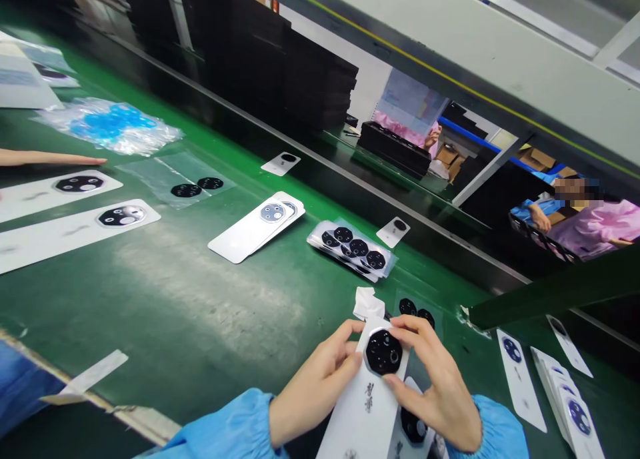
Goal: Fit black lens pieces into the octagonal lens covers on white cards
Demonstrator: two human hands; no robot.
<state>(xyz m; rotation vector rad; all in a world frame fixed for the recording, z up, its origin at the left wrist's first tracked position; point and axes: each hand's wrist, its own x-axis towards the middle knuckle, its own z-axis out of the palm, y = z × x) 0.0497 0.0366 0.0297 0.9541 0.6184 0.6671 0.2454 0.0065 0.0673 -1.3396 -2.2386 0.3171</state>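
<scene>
Left hand is clamped at the left edge of a long, flat, white rounded-corner panel, near its far end. Panel lies between the hands, long axis running from the near side of view forward and slightly right. A glossy black many-sided disc sits on that far end. Right hand spans the disc's right side, thumb at lower rim; grip or mere press, cannot tell. Both hands about equally near the disc.

Materials: crinkled clear plastic bag, bright blue contents; translucent film sheet under two black discs; smooth green tabletop, worn pale; stack of smooth white rectangular boards; layered bundle of film and black discs; crumpled white tissue; fanned pile of white panels, dark rounds near one end.
</scene>
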